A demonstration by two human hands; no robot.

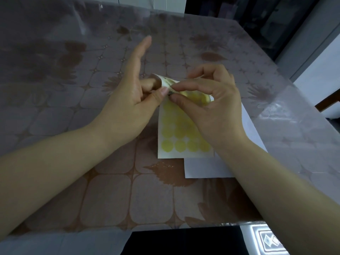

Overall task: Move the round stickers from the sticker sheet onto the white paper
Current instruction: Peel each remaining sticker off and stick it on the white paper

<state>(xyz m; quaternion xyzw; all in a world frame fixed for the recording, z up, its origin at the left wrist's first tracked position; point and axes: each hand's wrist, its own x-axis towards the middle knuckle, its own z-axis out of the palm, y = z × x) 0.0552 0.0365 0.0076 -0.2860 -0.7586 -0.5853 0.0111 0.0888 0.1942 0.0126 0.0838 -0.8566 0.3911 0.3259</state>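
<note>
A sticker sheet [176, 133] with several round yellow stickers is held up over the table, its top end bent back. My left hand [127, 100] pinches that bent top edge between thumb and a curled finger, with its other fingers stretched out. My right hand [209, 107] pinches at the same top edge with thumb and forefinger, where a sticker's rim lifts. The white paper [202, 168] lies flat on the table under the sheet and my right wrist, mostly hidden.
The table wears a patterned brown cloth under clear plastic [110, 196]. Its front edge [165, 229] runs near my forearms and its right edge [294, 85] slants away. A dark gap and a white floor mat [270, 242] show below.
</note>
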